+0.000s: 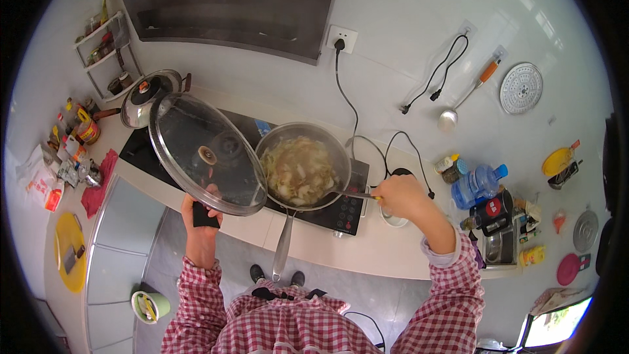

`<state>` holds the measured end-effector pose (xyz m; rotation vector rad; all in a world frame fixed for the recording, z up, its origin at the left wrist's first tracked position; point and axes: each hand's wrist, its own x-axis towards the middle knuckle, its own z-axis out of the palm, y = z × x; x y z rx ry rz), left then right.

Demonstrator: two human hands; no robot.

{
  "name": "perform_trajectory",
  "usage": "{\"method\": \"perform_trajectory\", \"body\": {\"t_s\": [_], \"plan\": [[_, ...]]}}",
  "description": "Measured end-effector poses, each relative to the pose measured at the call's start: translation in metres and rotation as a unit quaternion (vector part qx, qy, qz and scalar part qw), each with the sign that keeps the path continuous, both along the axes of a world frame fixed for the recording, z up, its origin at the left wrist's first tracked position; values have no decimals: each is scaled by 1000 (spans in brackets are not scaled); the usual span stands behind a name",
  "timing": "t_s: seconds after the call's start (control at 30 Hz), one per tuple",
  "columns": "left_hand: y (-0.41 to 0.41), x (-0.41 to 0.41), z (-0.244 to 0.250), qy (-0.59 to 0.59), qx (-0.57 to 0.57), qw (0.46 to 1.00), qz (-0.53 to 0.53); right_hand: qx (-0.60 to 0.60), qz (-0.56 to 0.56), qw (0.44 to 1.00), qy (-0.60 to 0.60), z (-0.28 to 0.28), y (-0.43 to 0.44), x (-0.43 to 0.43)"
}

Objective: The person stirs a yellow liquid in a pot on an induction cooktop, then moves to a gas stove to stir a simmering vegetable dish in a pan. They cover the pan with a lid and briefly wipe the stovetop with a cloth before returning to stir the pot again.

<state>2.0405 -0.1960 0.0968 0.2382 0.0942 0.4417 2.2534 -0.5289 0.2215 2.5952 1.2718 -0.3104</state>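
My left hand (189,210) grips a large domed glass lid (184,132) with a metal rim. The lid is tilted up on the left of a deep frying pan (344,157), its edge overlapping the pan's rim. A flat black piece (205,215) shows at that hand; I cannot tell what it is. My right hand (400,196) holds the handle of a cooking utensil (355,194). Its end reaches into a brothy stew of pale chopped vegetables (300,172), where the head is hidden. The pan stands on a black electric cooktop (361,177), its metal handle (283,246) pointing towards me.
Behind the lid sits a covered wok (140,108). A bowl (393,219) stands under my right hand, near black cables (415,142). Bottles (88,128) fill the left counter, beside a yellow cutting board (69,270) with a cleaver (71,258). A water jug (476,187) lies right.
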Motion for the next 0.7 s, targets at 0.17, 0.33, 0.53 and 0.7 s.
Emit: {"method": "perform_trajectory", "body": {"t_s": [0.17,0.33,0.53,0.7], "plan": [[0,1,0,-8,-18,1000,-7,72,-9,996,58,-30,14,-7],[4,-4,-2,-22,19,1000,-13,183,-64,949,248,-23,7,-4],[1,-1,6,-10,23,1000,3,209,-278,850,396,-60,30,-5],[4,-5,4,-8,18,1000,9,263,-353,725,530,-61,35,-4]]}}
